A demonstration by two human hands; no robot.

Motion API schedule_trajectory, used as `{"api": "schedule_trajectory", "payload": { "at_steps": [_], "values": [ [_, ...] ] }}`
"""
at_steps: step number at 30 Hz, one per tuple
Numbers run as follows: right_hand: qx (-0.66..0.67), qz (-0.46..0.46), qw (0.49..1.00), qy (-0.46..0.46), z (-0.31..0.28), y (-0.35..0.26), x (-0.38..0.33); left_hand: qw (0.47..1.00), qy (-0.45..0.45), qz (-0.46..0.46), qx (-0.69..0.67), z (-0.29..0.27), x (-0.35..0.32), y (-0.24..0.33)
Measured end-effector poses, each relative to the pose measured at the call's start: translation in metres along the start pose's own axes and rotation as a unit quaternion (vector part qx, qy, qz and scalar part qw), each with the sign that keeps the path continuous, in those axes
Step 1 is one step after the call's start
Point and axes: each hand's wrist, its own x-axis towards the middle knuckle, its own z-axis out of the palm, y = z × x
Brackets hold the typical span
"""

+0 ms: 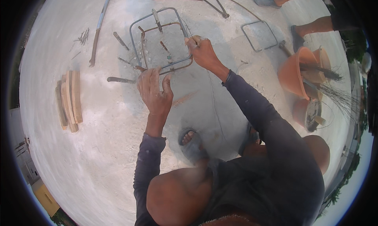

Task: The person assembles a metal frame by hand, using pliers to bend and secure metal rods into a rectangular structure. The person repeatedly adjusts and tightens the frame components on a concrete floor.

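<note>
A square stirrup of bent grey steel bar (pixel 136 23) sits around several short rusty bars (pixel 163 47) that stick up out of the concrete slab (pixel 110 147). My left hand (pixel 154 90) grips the stirrup's near left side, fingers curled over the bar. At the stirrup's near right corner my right hand (pixel 201 50) is closed on the bar, and I cannot tell if it also holds a thin wire. Both arms wear dark long sleeves. I squat over the slab with a sandalled foot (pixel 190 141) below the hands.
A second bent stirrup (pixel 258 36) lies at the upper right, loose bars (pixel 212 4) beyond it. Orange buckets (pixel 293 72) with wire bundles stand at the right, next to another person's legs (pixel 311 27). Stacked wood strips (pixel 69 100), a long bar (pixel 98 29) and nails (pixel 83 37) lie left.
</note>
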Motion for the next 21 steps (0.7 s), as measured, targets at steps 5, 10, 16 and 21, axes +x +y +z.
{"api": "schedule_trajectory", "payload": {
  "at_steps": [5,10,16,21],
  "values": [
    [-0.005,-0.022,1.000,0.000,0.000,0.002,0.001,0.986,-0.144,0.039,0.071,0.018,0.017,-0.005],
    [0.021,-0.004,1.000,0.000,0.002,0.011,0.004,0.978,-0.209,0.010,0.016,0.024,0.021,-0.012],
    [0.009,-0.022,1.000,0.003,0.003,0.011,0.004,0.982,-0.182,-0.005,-0.043,0.030,0.024,-0.016],
    [0.073,0.020,0.997,-0.001,0.001,0.003,-0.003,0.982,-0.173,0.010,-0.077,0.030,0.023,-0.018]
  ]
}}
